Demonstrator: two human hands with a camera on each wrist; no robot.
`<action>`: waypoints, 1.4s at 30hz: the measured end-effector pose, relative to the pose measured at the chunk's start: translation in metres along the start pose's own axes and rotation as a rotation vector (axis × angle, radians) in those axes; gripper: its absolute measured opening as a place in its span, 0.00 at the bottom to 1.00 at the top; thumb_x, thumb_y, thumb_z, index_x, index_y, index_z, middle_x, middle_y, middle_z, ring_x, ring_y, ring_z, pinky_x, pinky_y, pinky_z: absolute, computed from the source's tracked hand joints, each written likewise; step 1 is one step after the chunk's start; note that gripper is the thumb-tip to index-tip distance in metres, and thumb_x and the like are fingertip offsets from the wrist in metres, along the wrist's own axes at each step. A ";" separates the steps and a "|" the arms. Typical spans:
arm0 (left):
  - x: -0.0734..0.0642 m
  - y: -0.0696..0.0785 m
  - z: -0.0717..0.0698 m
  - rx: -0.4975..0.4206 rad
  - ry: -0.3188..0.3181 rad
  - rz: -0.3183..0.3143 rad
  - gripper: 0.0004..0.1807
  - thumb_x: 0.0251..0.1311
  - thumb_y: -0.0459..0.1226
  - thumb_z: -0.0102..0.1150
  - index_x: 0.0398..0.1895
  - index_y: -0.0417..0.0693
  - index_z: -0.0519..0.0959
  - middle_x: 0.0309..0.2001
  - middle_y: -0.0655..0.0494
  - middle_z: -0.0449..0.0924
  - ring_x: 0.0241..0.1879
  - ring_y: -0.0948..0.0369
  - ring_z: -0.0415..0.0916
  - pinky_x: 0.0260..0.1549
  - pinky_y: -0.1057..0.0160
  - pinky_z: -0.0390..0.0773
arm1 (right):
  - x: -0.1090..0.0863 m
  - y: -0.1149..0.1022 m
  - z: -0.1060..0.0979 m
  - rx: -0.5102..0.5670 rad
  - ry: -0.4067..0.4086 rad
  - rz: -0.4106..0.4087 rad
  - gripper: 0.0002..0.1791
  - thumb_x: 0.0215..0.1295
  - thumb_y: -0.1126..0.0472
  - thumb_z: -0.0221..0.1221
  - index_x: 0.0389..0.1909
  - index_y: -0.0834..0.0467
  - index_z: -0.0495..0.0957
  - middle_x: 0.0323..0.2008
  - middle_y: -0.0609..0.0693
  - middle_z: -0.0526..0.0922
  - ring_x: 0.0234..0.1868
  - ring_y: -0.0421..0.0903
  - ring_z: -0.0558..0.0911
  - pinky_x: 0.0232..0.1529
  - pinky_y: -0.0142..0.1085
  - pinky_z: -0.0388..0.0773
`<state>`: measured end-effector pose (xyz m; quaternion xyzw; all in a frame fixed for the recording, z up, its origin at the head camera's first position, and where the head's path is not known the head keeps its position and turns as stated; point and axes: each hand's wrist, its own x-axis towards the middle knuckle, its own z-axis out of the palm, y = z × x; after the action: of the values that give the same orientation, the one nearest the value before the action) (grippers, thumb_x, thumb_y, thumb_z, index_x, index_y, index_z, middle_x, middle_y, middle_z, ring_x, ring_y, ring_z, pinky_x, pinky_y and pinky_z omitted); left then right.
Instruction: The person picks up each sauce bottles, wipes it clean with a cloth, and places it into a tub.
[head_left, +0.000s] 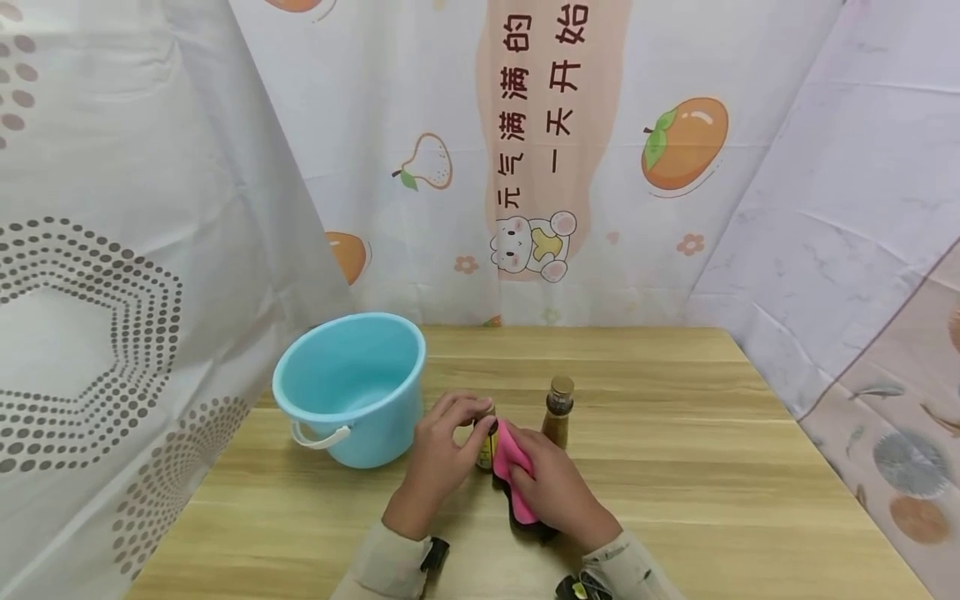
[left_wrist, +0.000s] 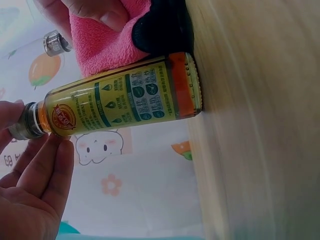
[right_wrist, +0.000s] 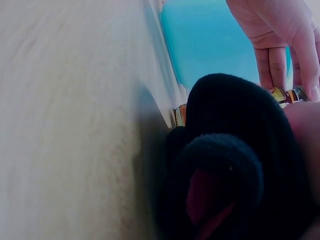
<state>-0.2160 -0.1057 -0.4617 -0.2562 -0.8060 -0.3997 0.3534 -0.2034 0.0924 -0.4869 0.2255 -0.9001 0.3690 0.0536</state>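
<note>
My left hand (head_left: 442, 450) grips a small glass bottle (left_wrist: 120, 100) by its capped neck, thumb and fingers round the metal cap. The bottle has a yellow-green label and stands upright on the wooden table, partly covered by the fingers in the head view. A pink and black cloth (head_left: 521, 487) is bunched in my right hand (head_left: 558, 487), which holds its pink side against the bottle's label. In the right wrist view the cloth's dark side (right_wrist: 225, 120) hides most of the bottle. Just behind my right hand stands a second bottle (head_left: 558, 417) with a gold cap.
A light blue bucket (head_left: 408, 417) with a white handle (head_left: 318, 437) stands on the table to the left of my hands. The wooden table (head_left: 675, 467) stretches off to the right. Printed curtains (head_left: 360, 100) hang behind it and along both sides.
</note>
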 end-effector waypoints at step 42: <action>-0.001 0.003 0.000 -0.041 0.000 0.013 0.10 0.66 0.35 0.68 0.49 0.47 0.87 0.46 0.57 0.85 0.42 0.64 0.86 0.42 0.62 0.88 | -0.003 0.007 0.004 0.135 0.278 -0.267 0.35 0.69 0.66 0.65 0.76 0.49 0.69 0.72 0.47 0.74 0.71 0.49 0.75 0.68 0.43 0.76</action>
<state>-0.2137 -0.1041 -0.4611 -0.2687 -0.7960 -0.4139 0.3504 -0.2041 0.0953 -0.4951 0.2930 -0.8193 0.4457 0.2103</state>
